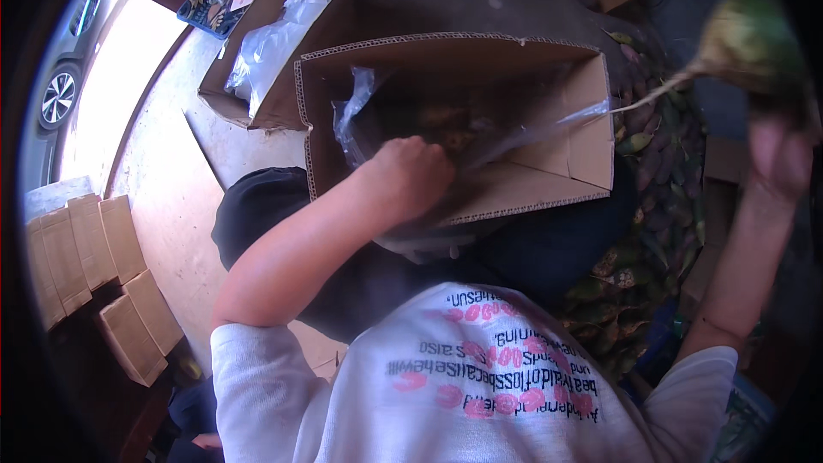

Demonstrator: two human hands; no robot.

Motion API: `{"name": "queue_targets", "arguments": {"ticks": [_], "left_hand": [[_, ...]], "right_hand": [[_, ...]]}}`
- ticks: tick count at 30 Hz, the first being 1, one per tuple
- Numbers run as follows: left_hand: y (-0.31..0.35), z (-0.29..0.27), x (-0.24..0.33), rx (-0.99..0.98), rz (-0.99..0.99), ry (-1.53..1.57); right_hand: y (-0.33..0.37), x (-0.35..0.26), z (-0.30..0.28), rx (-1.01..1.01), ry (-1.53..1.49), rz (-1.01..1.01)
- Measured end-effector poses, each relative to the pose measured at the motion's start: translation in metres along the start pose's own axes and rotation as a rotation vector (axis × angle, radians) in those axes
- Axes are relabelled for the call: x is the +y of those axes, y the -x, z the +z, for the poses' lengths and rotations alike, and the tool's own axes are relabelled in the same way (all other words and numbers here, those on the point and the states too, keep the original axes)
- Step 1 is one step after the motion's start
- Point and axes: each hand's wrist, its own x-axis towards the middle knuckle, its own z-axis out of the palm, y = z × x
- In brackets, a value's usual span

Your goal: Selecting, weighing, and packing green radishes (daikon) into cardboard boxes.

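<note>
A cardboard box [463, 45] stands open before me, lined with a clear plastic bag [353, 124]. My left hand [410, 176] is closed in a fist over the box's near side, gripping the bag's film; the fingertips are hidden. Dark inside, the box shows some brownish contents [454, 124] that I cannot make out. Raised at the far right, my right hand [778, 154] grips a large round green radish [746, 43] from below. The radish is blurred, and its long thin root points left toward the box's right edge.
Behind on the left stands a narrower box [317, 13] holding crumpled plastic film [279, 43]. Many elongated root vegetables [660, 146] are heaped on the floor at right. Folded cartons [77, 249] sit at the left, and a car [60, 103] shows outside.
</note>
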Motion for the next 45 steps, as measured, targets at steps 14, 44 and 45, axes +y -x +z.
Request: {"name": "queue_targets", "arguments": {"ticks": [14, 44, 45], "left_hand": [[0.017, -0.018, -0.022, -0.288, 0.080, 0.148], [0.028, 0.018, -0.026, 0.093, 0.056, 0.004], [0.035, 0.025, -0.024, 0.039, -0.063, 0.021]], "right_hand": [[0.052, 0.289, 0.145, -1.044, 0.800, 0.651], [0.024, 0.200, 0.102, -0.931, 1.233, 0.511], [0.026, 0.159, 0.088, -0.919, 1.224, 0.550]]}}
